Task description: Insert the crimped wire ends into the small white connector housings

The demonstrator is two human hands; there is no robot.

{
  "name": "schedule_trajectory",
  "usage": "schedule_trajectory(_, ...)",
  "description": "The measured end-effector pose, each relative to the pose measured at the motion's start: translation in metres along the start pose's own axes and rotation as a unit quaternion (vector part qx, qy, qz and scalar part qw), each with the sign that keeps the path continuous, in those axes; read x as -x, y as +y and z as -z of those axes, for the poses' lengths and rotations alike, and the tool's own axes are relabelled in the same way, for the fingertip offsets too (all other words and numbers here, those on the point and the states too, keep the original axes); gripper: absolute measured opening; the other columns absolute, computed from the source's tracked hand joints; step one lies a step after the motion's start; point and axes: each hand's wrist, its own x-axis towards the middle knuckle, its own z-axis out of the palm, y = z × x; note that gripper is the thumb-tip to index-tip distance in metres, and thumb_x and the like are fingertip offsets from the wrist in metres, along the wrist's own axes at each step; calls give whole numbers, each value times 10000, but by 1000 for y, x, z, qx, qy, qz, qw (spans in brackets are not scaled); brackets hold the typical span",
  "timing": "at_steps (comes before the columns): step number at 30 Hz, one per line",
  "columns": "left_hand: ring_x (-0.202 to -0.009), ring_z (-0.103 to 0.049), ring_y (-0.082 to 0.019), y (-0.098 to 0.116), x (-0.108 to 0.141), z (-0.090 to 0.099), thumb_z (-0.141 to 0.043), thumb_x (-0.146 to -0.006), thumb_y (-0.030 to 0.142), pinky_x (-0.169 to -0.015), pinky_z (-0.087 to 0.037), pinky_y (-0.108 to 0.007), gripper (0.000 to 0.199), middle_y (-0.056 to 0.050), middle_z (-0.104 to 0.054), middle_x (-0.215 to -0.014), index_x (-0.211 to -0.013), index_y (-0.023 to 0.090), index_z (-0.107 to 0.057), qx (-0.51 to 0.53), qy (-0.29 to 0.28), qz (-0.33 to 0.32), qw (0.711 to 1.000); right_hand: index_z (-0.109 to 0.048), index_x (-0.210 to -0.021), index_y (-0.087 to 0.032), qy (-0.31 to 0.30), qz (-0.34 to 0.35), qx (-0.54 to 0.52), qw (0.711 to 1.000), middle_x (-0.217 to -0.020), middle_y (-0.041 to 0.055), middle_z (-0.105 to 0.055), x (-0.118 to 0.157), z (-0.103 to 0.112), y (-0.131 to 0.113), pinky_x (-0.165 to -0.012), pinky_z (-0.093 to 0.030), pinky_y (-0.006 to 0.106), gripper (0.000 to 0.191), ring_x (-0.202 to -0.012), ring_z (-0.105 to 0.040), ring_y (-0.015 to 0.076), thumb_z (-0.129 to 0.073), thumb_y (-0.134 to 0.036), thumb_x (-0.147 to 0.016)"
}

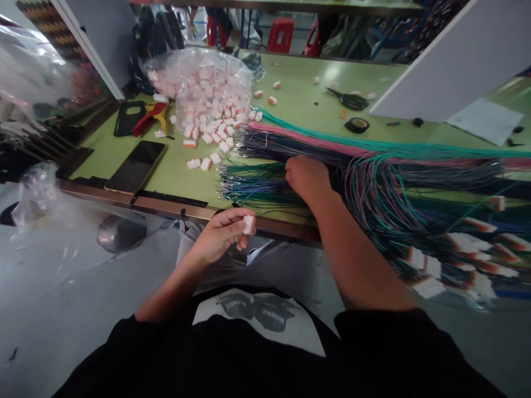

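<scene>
Between the thumb and fingers of my left hand point(224, 235) is a small white and orange connector housing point(249, 224), held just off the table's front edge. My right hand point(309, 177) rests on the wire bundles, fingers curled down among the strands; what they pinch, if anything, is hidden. Beneath and beside it lie dark blue and green wires point(257, 182) with bare metal terminals at their left ends. Behind them runs a bundle of pink wires point(315, 141) along with teal wires point(373, 145). Loose connector housings point(206, 164) lie left of the wire ends.
A clear plastic bag point(207, 83) spills many housings at the back left. Near it are a phone point(136, 166), red and yellow pliers point(151, 117) and a black case point(128, 118). Black tape point(357, 125) and scissors point(348, 99) lie behind the wires. Wired connectors point(468, 249) pile up at right.
</scene>
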Motion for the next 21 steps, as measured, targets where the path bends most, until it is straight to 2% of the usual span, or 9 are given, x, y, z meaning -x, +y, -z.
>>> schedule_trajectory(4, -490, -591, -74, 1, 1, -1, -803, -711, 256, -437, -447, -171, 321, -5, -683, -711, -984, 146, -675, 10, 1, -10, 1000, -687, -1031, -175, 111, -115, -91, 983, -983, 148, -708, 3, 6, 9, -680, -449, 369, 295, -853, -639, 283, -467, -199, -835)
schedule_trajectory(6, -511, -598, -74, 3, 1, -1, -798, -719, 251, -459, -460, -174, 356, 1, -673, -719, -1025, 145, -652, 6, 0, -18, 1000, -662, -1112, -209, 141, -110, -146, 973, -982, 106, -716, 9, 8, 6, -694, -446, 354, 330, -864, -635, 262, -489, -234, -832)
schedule_trajectory(7, -523, -602, -76, 3, 1, -1, -792, -727, 254, -468, -466, -176, 370, 3, -666, -718, -1045, 145, -639, 2, -1, -23, 1000, -664, -1115, -224, 124, -78, -177, 973, -952, 81, -722, 13, 9, 2, -693, -444, 341, 330, -844, -636, 243, -515, -249, -822)
schedule_trajectory(10, -552, -612, -86, 5, 0, -2, -782, -739, 275, -483, -478, -182, 377, 5, -654, -713, -1053, 145, -619, -10, 1, -43, 999, -709, -1011, -240, 10, 62, -272, 960, -842, 25, -729, 25, 12, -9, -673, -446, 300, 252, -752, -638, 188, -597, -293, -793)
schedule_trajectory(12, -560, -615, -88, 7, 0, -3, -783, -735, 280, -482, -477, -181, 358, 4, -651, -715, -1026, 146, -625, -21, 1, -57, 998, -727, -919, -238, -10, 96, -295, 950, -826, 19, -733, 34, 16, -13, -667, -447, 292, 187, -736, -640, 178, -594, -297, -802)
schedule_trajectory(15, -564, -617, -89, 9, -2, -4, -787, -726, 273, -480, -477, -178, 339, 8, -647, -711, -1009, 154, -642, -29, 3, -67, 997, -725, -817, -226, 78, -6, -227, 971, -838, 58, -730, 45, 27, -10, -659, -433, 318, 194, -770, -642, 212, -532, -245, -821)
schedule_trajectory(17, -558, -618, -89, 9, -3, -5, -788, -723, 267, -480, -481, -179, 331, 10, -645, -703, -1004, 157, -651, -25, 13, -65, 997, -712, -775, -218, 124, -84, -185, 971, -807, 80, -716, 52, 33, -7, -642, -423, 336, 202, -763, -636, 232, -513, -227, -814)
schedule_trajectory(19, -554, -616, -89, 10, -3, -5, -780, -729, 258, -482, -482, -182, 321, 8, -645, -704, -1006, 156, -656, -24, 23, -62, 998, -701, -781, -220, 140, -99, -220, 960, -783, 74, -705, 58, 38, -8, -636, -431, 337, 184, -741, -633, 228, -522, -248, -813)
schedule_trajectory(21, -552, -614, -88, 10, -4, -4, -764, -741, 248, -484, -481, -185, 305, 6, -642, -702, -1009, 150, -659, -28, 29, -57, 998, -695, -810, -231, 139, -71, -272, 950, -774, 56, -700, 63, 40, -12, -631, -440, 328, 177, -724, -632, 215, -525, -278, -824)
